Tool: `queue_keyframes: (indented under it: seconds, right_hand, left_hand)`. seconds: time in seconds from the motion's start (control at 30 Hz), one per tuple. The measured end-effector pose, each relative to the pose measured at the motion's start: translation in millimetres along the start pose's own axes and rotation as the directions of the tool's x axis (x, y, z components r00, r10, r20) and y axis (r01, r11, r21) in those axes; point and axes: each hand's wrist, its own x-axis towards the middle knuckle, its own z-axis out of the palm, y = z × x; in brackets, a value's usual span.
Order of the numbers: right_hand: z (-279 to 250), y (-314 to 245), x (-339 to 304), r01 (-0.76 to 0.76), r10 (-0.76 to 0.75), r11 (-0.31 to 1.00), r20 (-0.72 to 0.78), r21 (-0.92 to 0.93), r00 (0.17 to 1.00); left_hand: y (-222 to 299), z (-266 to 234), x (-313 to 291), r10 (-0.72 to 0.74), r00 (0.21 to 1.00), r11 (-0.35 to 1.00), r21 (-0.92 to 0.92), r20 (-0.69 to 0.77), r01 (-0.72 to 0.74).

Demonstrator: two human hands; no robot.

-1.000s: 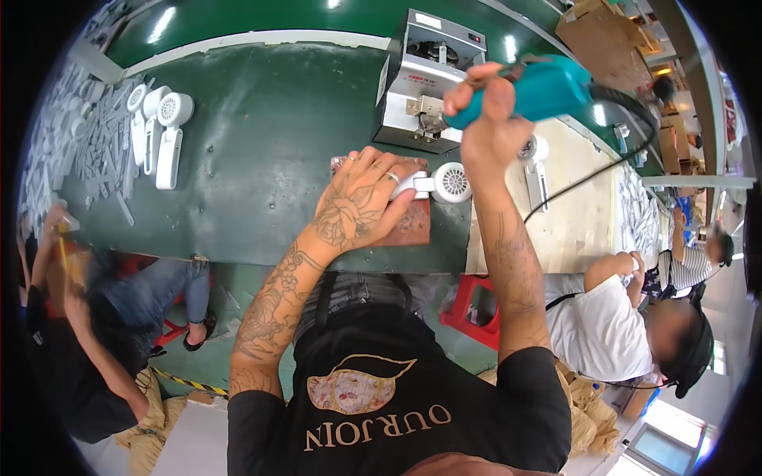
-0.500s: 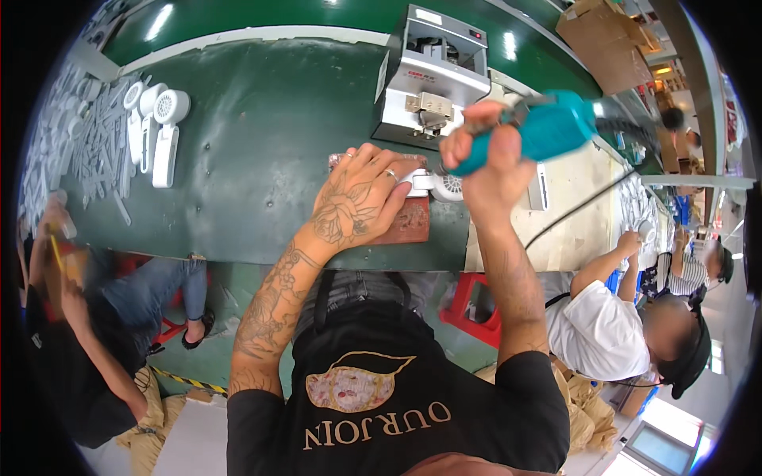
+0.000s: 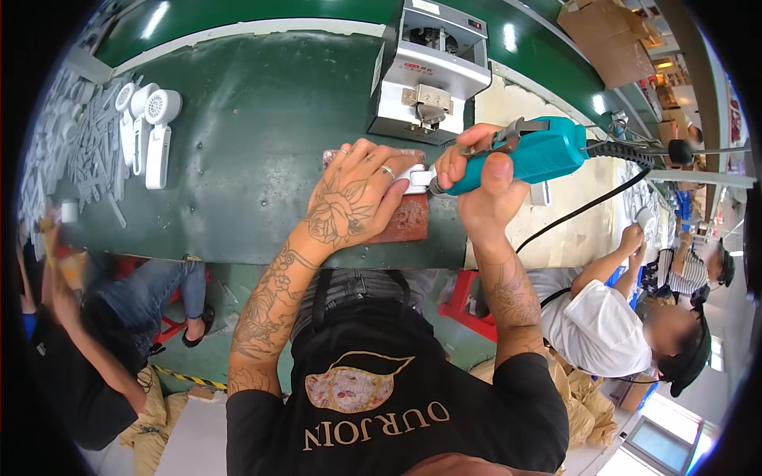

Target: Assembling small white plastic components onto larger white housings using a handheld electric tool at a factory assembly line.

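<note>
A white handheld fan lies across a reddish-brown pad at the near edge of the green bench. My left hand is closed over its handle and holds it down; the fingers hide most of the handle. My right hand grips a teal electric screwdriver, tilted nearly flat. Its nose end reaches the white joint by the fan's head. The screwdriver and my fingers cover the head, and whether the bit touches a screw cannot be seen.
A grey metal machine stands behind the pad. At left are several white fans beside a heap of pale plastic parts. The screwdriver's black cable crosses a pale board. Co-workers sit on both sides; a red stool is below.
My right hand has brought the screwdriver down and left, from above the fan's round head to the joint. The left hand keeps its hold on the fan.
</note>
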Motion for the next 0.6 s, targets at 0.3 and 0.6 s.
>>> queue_keyframes:
  seconds: [0.3, 0.6]
  right_hand:
    - [0, 8, -1, 0.043, -0.043, 0.999, -0.008, 0.021, 0.999]
    - [-3, 12, 4, 0.066, -0.067, 0.997, 0.056, 0.033, 0.996]
  left_hand:
    - [3, 0, -1, -0.014, 1.000, 1.000, 0.019, 0.025, 0.014]
    - [4, 1, 11, -0.034, 0.999, 0.999, -0.026, 0.037, 0.035]
